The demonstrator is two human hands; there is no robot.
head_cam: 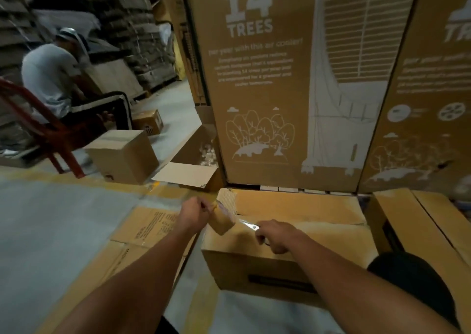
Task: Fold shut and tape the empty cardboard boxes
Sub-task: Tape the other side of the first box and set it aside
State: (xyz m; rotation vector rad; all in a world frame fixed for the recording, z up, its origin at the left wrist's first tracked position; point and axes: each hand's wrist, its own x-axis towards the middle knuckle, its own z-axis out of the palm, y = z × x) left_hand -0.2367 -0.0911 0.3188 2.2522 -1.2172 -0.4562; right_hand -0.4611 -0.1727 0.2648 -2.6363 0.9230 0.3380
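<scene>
Directly before you on the floor sits the cardboard box (280,247), flaps folded shut. Your left hand (195,212) grips the tape roll (223,217); your right hand (276,237) grips a blade (251,225). Keep the tape taut and cut away from your fingers.

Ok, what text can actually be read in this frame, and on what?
"14 TREES": tall air cooler carton straight ahead.
"...with this air cooler!": same carton, first words blurred.
Paragraph beneath: too blurred.
"T...": right-hand carton, cut off by the frame.
Print on the flattened cardboard by the left hand: too small.
</scene>
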